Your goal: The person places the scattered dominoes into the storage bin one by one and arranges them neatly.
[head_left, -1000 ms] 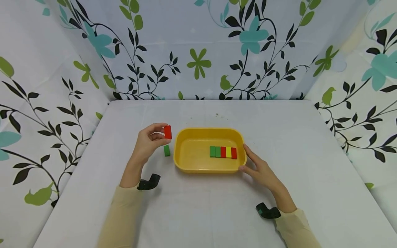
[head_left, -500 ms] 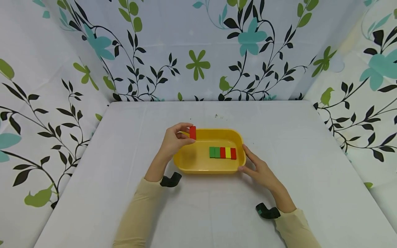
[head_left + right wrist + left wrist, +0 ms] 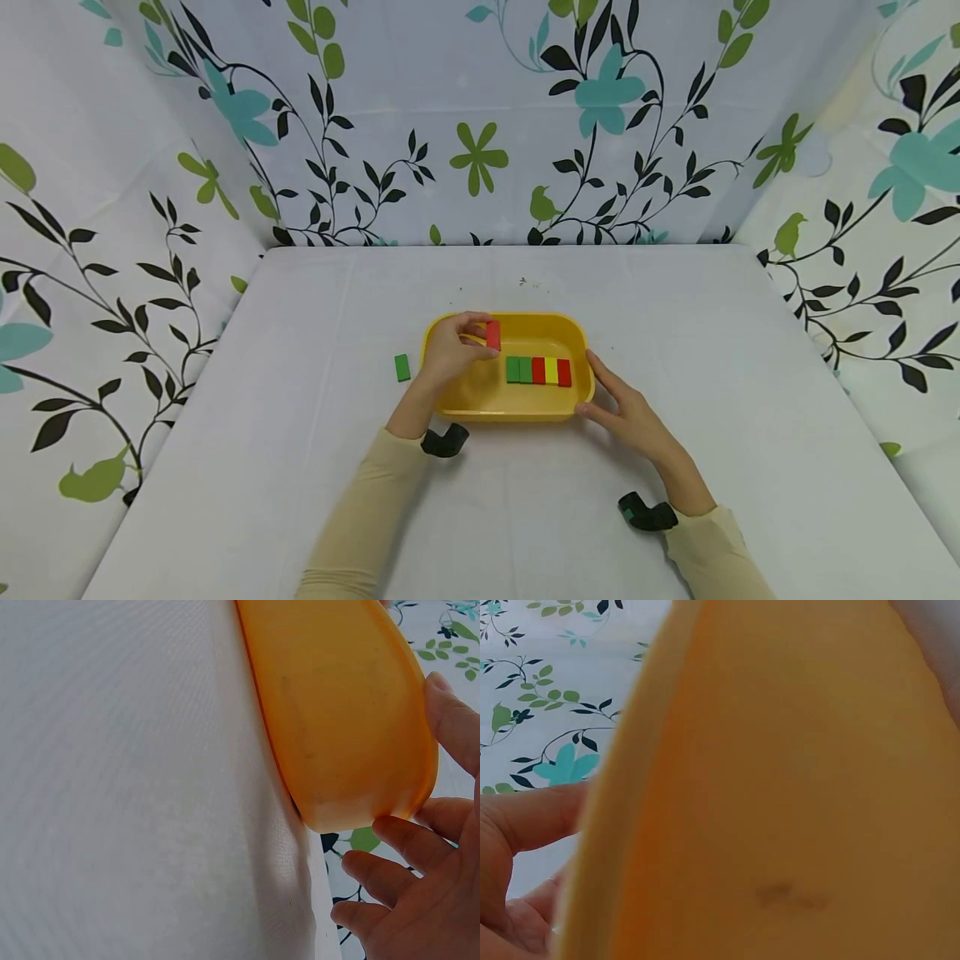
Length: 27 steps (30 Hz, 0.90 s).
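Note:
My left hand (image 3: pixel 450 350) is over the left half of a yellow plastic tray (image 3: pixel 480 412). It pinches a small red block (image 3: pixel 492 336) upright between thumb and fingertips. Beside that block, in the tray's right half, lies a row of small blocks: two green blocks (image 3: pixel 519 369), a red block (image 3: pixel 538 370), a yellow block (image 3: pixel 551 370) and another red block (image 3: pixel 564 372) at the right end. My right hand (image 3: pixel 630 417) touches the tray's right end with extended fingers and thumb. In the left wrist view the tray wall (image 3: pixel 795 787) hides the pinched block and most of the hand.
A loose green block (image 3: pixel 402 367) lies on the white table (image 3: pixel 525 517), left of the tray. Small dark specks (image 3: pixel 523 282) show on the cloth behind the tray. Patterned curtains (image 3: pixel 480 158) stand at the back and both sides.
My left hand has carried the red block rightward from left of the tray, over its rim and then down toward the row. The right hand has stayed at the tray's right end.

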Available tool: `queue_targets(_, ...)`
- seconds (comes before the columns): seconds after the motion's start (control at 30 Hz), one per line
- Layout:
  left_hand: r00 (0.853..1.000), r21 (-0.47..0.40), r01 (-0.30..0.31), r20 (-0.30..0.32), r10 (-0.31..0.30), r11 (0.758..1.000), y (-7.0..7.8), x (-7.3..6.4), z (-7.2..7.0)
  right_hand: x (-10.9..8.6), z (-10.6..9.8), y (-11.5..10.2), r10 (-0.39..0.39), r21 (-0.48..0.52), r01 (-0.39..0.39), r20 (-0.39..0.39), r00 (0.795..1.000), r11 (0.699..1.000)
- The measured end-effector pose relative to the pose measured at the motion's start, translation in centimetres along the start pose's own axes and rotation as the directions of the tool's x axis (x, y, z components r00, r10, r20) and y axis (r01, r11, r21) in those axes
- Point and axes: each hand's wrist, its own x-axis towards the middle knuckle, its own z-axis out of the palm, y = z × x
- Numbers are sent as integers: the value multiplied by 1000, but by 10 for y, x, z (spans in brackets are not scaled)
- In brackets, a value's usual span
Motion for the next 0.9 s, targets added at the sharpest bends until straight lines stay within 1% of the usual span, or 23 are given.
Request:
queue_targets(0.2,999,67,46,-23,-44,997,-5,4,8,0,0,-1,8,3,-8,0,1000,1000)
queue_targets(0.4,993,127,114,-13,-113,985,-9,7,14,0,1,-1,8,-1,-8,0,1000,1000)
queue_targets(0.5,990,142,142,-5,-142,980,-12,8,17,0,1,-1,10,0,-10,2,1000,1000)
queue_targets(0.6,989,163,149,-1,-151,975,-13,8,18,1,1,0,12,-4,-12,3,1000,1000)
queue_targets(0.9,977,169,206,16,-211,964,-17,8,22,1,1,2,9,-16,-9,-4,1000,1000)
